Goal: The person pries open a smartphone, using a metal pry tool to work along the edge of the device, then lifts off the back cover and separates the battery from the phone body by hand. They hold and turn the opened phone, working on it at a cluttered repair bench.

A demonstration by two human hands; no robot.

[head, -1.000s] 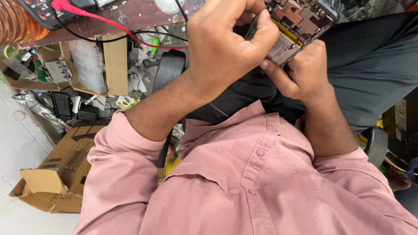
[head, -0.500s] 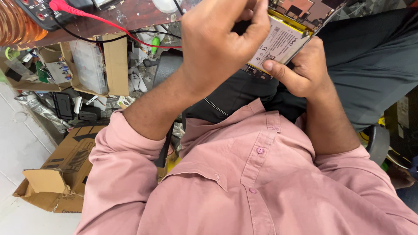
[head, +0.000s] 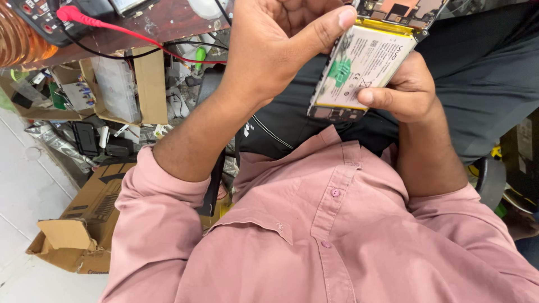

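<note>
Opened phone (head: 368, 67) held at 1 o'clock of the view, battery side up.

Since half a second ago the phone sits lower, battery fully exposed. Long axis runs 1 to 7 o'clock; its top is cut off. Right hand (head: 407, 90) clasps it from beneath, thumb on the lower edge. Left hand (head: 275, 45) is half-open, thumb tip touching the battery's corner; its fingers are cropped.

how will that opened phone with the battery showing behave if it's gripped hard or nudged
The opened phone is a thin flat slab, so probably stiff and unlikely to roll. Its exposed battery and bare circuit board look fragile; squeezing could damage them. The right hand pinches its edges, a light hold.
</note>
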